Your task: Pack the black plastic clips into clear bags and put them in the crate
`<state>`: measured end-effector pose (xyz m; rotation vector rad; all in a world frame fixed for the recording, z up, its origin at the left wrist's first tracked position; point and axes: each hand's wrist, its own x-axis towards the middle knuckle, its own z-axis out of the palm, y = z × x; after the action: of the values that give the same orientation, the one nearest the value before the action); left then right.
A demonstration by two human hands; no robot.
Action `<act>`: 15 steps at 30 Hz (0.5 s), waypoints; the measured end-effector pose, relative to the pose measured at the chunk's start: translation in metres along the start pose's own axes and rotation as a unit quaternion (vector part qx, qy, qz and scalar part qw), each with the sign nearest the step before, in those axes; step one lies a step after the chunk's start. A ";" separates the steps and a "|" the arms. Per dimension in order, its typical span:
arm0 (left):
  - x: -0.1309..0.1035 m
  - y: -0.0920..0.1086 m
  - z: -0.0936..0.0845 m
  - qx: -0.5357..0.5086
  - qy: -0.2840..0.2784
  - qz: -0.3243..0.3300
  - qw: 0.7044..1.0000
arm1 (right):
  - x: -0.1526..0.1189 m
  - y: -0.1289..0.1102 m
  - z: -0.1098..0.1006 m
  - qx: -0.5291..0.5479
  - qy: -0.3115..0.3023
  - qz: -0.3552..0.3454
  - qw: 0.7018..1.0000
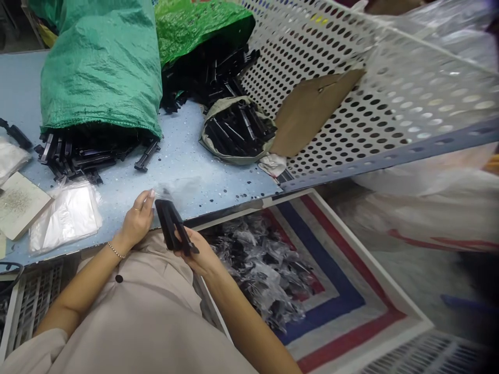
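1. At the front edge of the blue table [183, 135], two bare hands work close together, just apart from each other.
2. Left hand [138, 218]: one; forearm reaches up from the lower left, wrist bearing one beaded bracelet [116, 251]. Thumb and index finger are pinched together on one clear plastic bag [183, 186]; one ring on a finger.
3. Right hand [198, 252]: one; forearm slants up and leftward from the lower right. Fingers are curled closed around the lower part of the black plastic parts [167, 223], at least two, held side by side and tilted, their upper ends at the bag. Exact count cannot be told.
4. Sacks: two, one dark green woven sack [101, 67] and one bright green sack [202, 26], each with loose black parts at its mouth, too many to count.
5. Fabric bag [220, 155]: one, open, filled with similar parts.
6. Stacks of clear bags [66, 215]: two at the left, one cut by the frame edge.
7. Perforated white crate [304, 41]: one, with one cardboard piece [312, 111] against it.
8. Striped sheet [343, 280]: one, below table level, bearing a heap of bagged parts [265, 270], uncounted.
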<state>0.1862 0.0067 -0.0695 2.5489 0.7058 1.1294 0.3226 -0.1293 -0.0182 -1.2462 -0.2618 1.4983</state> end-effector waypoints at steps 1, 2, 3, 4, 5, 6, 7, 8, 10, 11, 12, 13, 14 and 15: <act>-0.006 0.005 0.001 -0.001 -0.006 0.013 1.000 | 0.007 0.002 0.002 0.002 0.023 -0.038 0.999; -0.013 0.011 0.002 -0.008 -0.015 0.028 0.999 | 0.014 0.002 0.004 -0.003 0.049 -0.082 0.995; -0.019 0.018 0.004 -0.017 -0.023 0.040 0.999 | 0.021 0.002 0.007 -0.014 0.074 -0.126 0.989; -0.025 0.024 0.005 -0.025 -0.028 0.045 0.998 | 0.028 0.002 0.010 -0.032 0.094 -0.166 0.981; -0.029 0.030 0.005 -0.031 -0.030 0.047 0.998 | 0.034 0.001 0.012 -0.057 0.106 -0.197 0.973; -0.032 0.036 0.004 -0.037 -0.032 0.049 0.998 | 0.039 0.001 0.014 -0.087 0.111 -0.218 0.966; -0.033 0.040 0.003 -0.046 -0.040 0.056 0.997 | 0.044 0.000 0.014 -0.119 0.117 -0.235 0.958; -0.033 0.042 -0.001 -0.061 -0.055 0.073 0.994 | 0.046 -0.001 0.010 -0.153 0.124 -0.247 0.949; -0.032 0.042 -0.011 -0.101 -0.101 0.126 0.982 | 0.045 -0.004 -0.010 -0.212 0.165 -0.265 0.926; -0.031 0.039 -0.018 -0.117 -0.120 0.148 0.975 | 0.040 -0.007 -0.028 -0.235 0.199 -0.269 0.913; -0.030 0.035 -0.026 -0.126 -0.128 0.157 0.971 | 0.032 -0.011 -0.051 -0.254 0.239 -0.269 0.898; -0.029 0.029 -0.035 -0.123 -0.126 0.154 0.972 | 0.022 -0.016 -0.079 -0.270 0.280 -0.264 0.883; -0.029 0.021 -0.044 -0.110 -0.119 0.135 0.978 | 0.009 -0.021 -0.109 -0.286 0.322 -0.260 0.864; -0.029 0.012 -0.054 -0.089 -0.109 0.105 0.984 | -0.005 -0.025 -0.142 -0.311 0.361 -0.254 0.842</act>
<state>0.1328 -0.0158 -0.0463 2.5820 0.2752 0.9061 0.4487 -0.1872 -0.0567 -1.9737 -0.5420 0.4064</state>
